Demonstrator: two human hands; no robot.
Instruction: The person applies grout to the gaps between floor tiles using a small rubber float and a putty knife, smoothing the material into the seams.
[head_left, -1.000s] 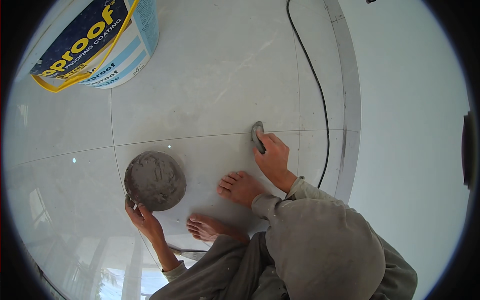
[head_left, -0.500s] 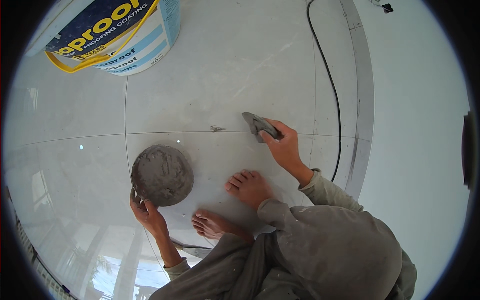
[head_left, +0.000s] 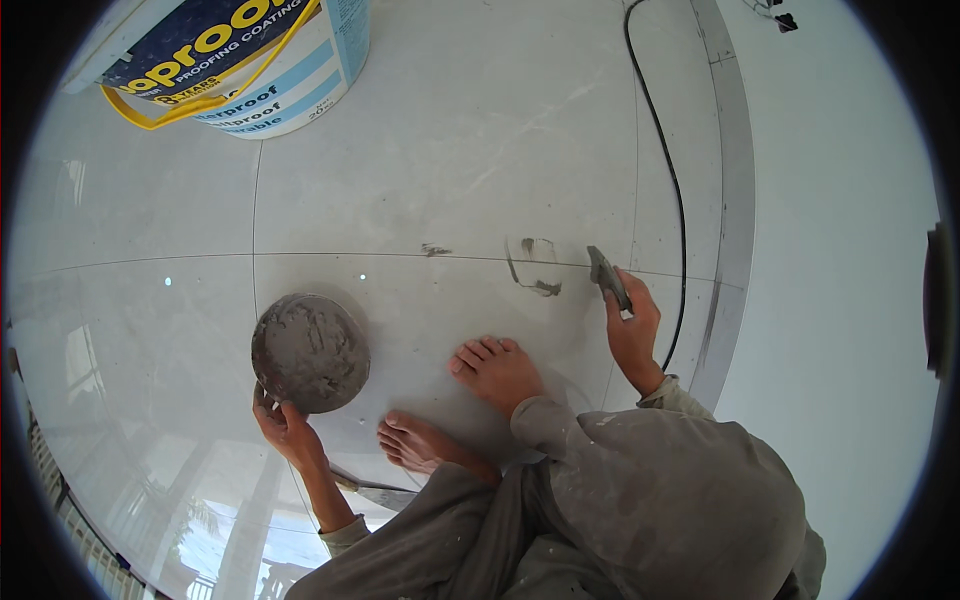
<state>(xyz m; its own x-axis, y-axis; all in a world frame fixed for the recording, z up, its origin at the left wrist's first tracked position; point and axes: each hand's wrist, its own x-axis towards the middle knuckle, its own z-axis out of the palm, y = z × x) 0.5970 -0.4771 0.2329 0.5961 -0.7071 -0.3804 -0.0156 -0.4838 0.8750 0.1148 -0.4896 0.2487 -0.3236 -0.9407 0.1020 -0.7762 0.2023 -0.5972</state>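
Observation:
A round bowl (head_left: 258, 366) of thick grey paste (head_left: 315, 348) stands on the floor to the left of my feet. My left hand (head_left: 287, 432) is at its near left rim, fingers curled around the outer wall and thumb at the edge. In my right hand (head_left: 634, 328), a flat, paste-coated grey scraper (head_left: 606, 276) is gripped between thumb and fingers, its blade at the tile joint. Fresh wet smears (head_left: 545, 289) of paste lie on the tiles left of the scraper, around the joint. Another small grey mark (head_left: 435, 250) sits farther left along that joint.
A large white and blue bucket (head_left: 290, 100) with a yellow handle stands at the far left. Along the right runs a black cable (head_left: 664, 150), beside a grey skirting strip (head_left: 737, 170) and a pale wall (head_left: 830, 300). A long-handled tool (head_left: 385, 494) lies partly under my leg.
My right hand has swept the scraper to the right along the joint, leaving grey smears behind. The left hand stays at the bowl, which appears slightly shifted left as the view moves.

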